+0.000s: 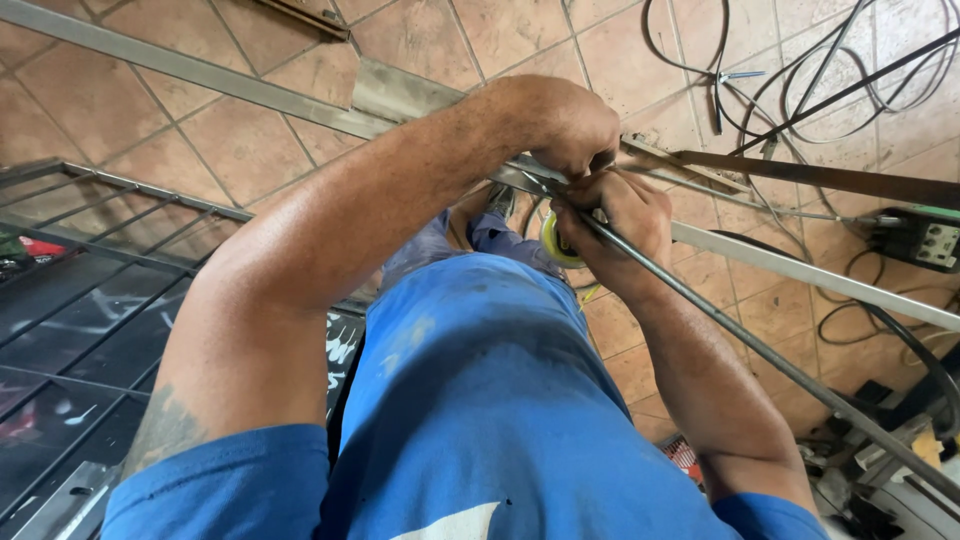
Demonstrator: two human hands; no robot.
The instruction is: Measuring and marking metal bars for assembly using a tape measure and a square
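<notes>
View from above, looking down a person's blue shirt to two bare forearms that meet over a long flat steel bar (800,268). This bar is the landmark: it runs slantwise across a tiled floor (250,140), from the upper left corner down toward the right edge.

The left hand (565,125) is curled into a fist right on the bar, fingers pinched closed on something small at the bar's edge; what it pinches is hidden by the knuckles. The right hand (615,225) sits just below the bar, touching the left hand. It is closed around a yellow tape measure (552,245), whose round case peeks out on the side nearer the body. A thin round steel rod (780,365) crosses the right hand's fingers and slants away from the bar toward the lower right corner.

As a judgement, the work looks like measuring or marking along the bar. Doing it well would mean keeping the tape flat and taut against the bar, with the left hand steady at the mark.

A black metal grille (90,300) lies well left of the bar. Loose cables (840,80) and a small welding machine (925,240) sit beyond the bar's right end.
</notes>
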